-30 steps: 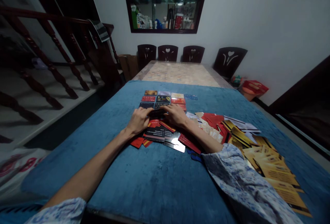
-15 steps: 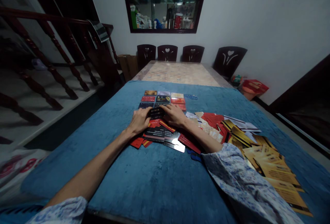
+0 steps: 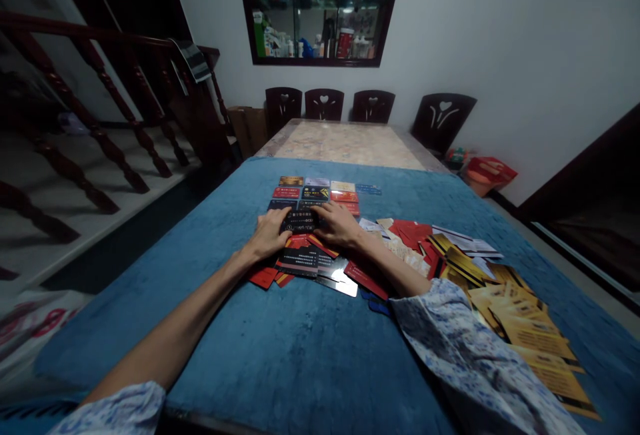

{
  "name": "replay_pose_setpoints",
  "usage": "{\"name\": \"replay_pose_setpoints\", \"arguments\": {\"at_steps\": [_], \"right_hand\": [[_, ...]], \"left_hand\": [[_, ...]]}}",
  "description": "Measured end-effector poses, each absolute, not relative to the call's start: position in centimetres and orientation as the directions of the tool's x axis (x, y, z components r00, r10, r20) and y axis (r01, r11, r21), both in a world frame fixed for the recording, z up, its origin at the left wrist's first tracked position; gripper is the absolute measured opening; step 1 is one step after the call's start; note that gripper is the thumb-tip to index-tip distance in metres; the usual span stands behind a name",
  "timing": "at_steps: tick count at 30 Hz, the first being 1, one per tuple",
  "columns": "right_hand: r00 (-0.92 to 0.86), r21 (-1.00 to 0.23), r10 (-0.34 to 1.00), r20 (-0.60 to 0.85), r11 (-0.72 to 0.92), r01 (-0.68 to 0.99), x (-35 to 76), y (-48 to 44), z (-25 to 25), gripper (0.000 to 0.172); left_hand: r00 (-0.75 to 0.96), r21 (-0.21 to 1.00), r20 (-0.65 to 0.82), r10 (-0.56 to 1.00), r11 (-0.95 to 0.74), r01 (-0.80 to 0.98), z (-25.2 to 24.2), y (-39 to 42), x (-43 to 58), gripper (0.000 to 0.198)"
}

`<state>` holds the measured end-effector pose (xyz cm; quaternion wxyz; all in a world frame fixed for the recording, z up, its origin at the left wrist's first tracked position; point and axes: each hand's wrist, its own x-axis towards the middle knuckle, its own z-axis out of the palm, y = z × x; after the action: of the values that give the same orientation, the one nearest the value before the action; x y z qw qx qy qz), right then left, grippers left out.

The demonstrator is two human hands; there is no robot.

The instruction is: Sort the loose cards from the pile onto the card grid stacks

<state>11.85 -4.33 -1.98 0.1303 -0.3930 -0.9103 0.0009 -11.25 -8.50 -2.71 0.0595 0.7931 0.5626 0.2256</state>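
Between my two hands is a black card with pale lettering, its printed face toward me. My left hand grips its left edge, and my right hand pinches the right edge. Just beyond lie cards set out in rows, among them a black and gold VIP card, a red card and a gold card. Below my hands is a loose pile with a dark grey card, a silver card and a red card. My right forearm hides part of that pile.
A blue cloth covers the near part of the table. To the right spread red envelopes and several gold cards. A blue card lies right of the rows. Dark chairs stand at the far end.
The black card has tipped so that more of its printed face shows. Both hands remain at its edges, nearly in place.
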Motion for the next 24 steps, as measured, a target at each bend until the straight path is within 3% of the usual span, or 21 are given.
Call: {"name": "replay_pose_setpoints", "arguments": {"at_steps": [19,24], "right_hand": [[-0.623,-0.04,0.769,0.14,0.633,0.773,12.8,-3.7,0.1,0.064],[-0.596,0.003,0.795,0.107,0.6,0.8,12.9,-3.3,1.3,0.057]], "left_hand": [[0.368,0.25,0.222,0.903,-0.418,0.873,-1.0,-6.1,-10.4,0.052],[0.382,0.224,0.209,0.9,-0.424,0.878,-0.4,-4.8,-9.9,0.049]]}}
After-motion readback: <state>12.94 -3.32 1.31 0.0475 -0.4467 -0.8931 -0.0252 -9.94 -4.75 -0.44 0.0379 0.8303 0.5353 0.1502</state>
